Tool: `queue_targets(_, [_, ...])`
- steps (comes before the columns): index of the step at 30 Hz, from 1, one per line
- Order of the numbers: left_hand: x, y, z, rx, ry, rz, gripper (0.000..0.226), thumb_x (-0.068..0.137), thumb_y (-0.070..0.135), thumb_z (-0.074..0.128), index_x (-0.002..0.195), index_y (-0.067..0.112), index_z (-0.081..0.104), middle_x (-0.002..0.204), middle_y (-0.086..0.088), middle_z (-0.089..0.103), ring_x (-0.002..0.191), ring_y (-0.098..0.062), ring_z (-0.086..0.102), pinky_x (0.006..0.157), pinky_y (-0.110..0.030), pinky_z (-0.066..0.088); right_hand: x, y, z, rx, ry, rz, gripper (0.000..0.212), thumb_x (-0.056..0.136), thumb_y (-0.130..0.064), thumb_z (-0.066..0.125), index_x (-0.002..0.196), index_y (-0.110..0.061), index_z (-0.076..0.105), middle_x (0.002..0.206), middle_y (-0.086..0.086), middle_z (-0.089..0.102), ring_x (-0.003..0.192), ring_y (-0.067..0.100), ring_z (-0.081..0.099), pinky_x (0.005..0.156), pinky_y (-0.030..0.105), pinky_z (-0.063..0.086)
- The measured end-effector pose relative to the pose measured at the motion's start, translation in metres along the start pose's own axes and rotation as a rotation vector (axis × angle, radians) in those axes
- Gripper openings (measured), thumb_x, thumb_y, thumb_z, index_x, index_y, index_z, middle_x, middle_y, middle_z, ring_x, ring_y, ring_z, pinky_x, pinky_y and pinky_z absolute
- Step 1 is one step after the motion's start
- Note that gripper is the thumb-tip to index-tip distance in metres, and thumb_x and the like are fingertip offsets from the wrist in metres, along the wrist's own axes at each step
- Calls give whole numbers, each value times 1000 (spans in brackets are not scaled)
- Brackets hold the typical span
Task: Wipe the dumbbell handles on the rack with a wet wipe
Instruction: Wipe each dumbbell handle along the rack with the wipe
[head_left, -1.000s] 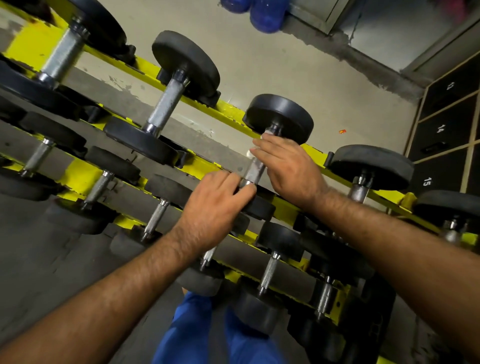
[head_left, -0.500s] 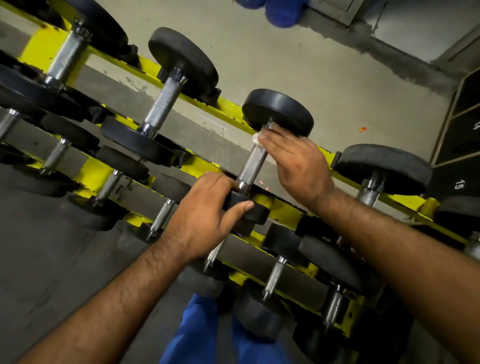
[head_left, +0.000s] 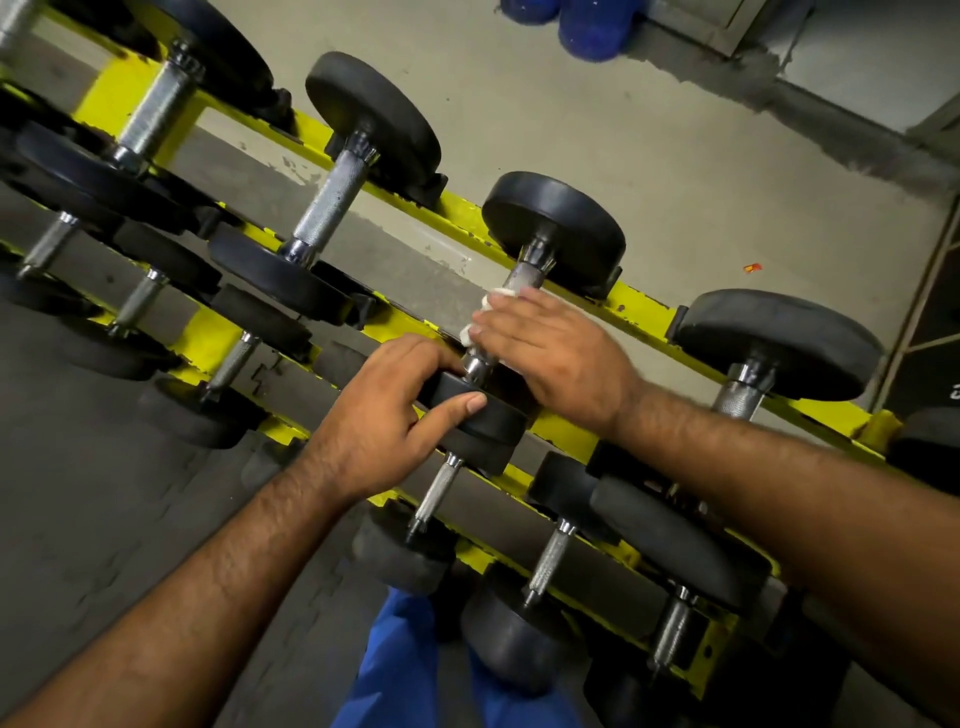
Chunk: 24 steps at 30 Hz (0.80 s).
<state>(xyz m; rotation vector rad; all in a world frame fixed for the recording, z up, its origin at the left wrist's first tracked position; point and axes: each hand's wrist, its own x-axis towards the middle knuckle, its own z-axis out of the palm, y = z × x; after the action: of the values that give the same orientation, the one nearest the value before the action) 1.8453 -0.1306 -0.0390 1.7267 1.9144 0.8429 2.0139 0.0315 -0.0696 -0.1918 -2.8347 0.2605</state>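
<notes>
Right hand (head_left: 561, 358) wraps soft wet wipe (head_left: 485, 312) around knurled steel handle (head_left: 511, 306); left hand (head_left: 395, 415) grips dumbbell's near plate (head_left: 483, 415). Heavy, rigid: brace plate, wipe handle.

On the yellow-painted steel rack (head_left: 644, 310), the right hand (head_left: 558, 353) wraps a crumpled white wet wipe (head_left: 485, 312) round the knurled chrome handle (head_left: 524, 278) of a black round-plated dumbbell (head_left: 553, 228) on the top tier. The left hand (head_left: 384, 415) grips that dumbbell's near black plate (head_left: 483, 415), thumb lying across its rim. More black dumbbells fill the tiers on either side, and blue trouser legs (head_left: 400, 670) show below the rack.
</notes>
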Motion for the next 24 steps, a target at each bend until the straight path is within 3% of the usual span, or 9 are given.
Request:
queue_targets(4, [-1, -2, 2, -36, 26, -2, 36, 93, 48, 56, 102, 15, 63, 97, 2, 60, 94, -17, 56, 87, -35, 46, 3, 11, -6, 8, 115, 223, 47, 92, 6, 48, 138, -3, 56, 143, 14, 54, 141, 29, 41, 119, 40, 30])
queue_targets(8, [-1, -1, 3, -40, 36, 10, 35, 92, 47, 58, 103, 14, 64, 96, 3, 60, 94, -16, 57, 87, -35, 47, -11, -9, 0, 74, -25, -28, 40, 101, -6, 39, 137, -2, 57, 142, 15, 55, 140, 31, 43, 119, 45, 29])
queue_targets(13, [-2, 1, 2, -46, 44, -20, 34, 91, 49, 57, 102, 18, 63, 95, 5, 59, 93, -14, 56, 83, -34, 47, -4, 9, -10, 26, 101, 206, 48, 94, 6, 46, 140, -3, 53, 146, 13, 52, 143, 29, 39, 119, 44, 29])
queue_targets(15, [-1, 2, 2, -47, 46, -17, 34, 91, 49, 58, 101, 17, 63, 95, 4, 60, 92, -16, 57, 82, -36, 48, -12, -11, 2, 73, 37, 73, 42, 101, -3, 35, 139, 1, 53, 145, 18, 52, 142, 33, 39, 118, 47, 30])
queue_targets(18, [-1, 0, 3, -41, 50, -7, 34, 91, 49, 59, 102, 17, 63, 94, 4, 60, 91, -15, 57, 82, -34, 47, -18, -9, 1, 59, -81, -132, 50, 106, -14, 19, 141, -3, 51, 147, 14, 50, 143, 29, 39, 119, 47, 29])
queue_targets(22, [-1, 1, 2, -46, 47, -22, 30, 91, 50, 59, 101, 22, 62, 95, 7, 59, 93, -13, 56, 83, -31, 46, -10, 14, -6, 12, 61, 99, 43, 101, -1, 38, 140, -5, 53, 145, 12, 52, 142, 29, 40, 120, 42, 27])
queue_targets(24, [-1, 2, 3, -34, 49, -15, 32, 91, 50, 59, 101, 20, 63, 95, 6, 60, 92, -13, 56, 83, -30, 46, -14, -4, 3, 39, 32, 4, 41, 103, -4, 35, 140, -1, 52, 146, 16, 51, 142, 33, 39, 119, 45, 28])
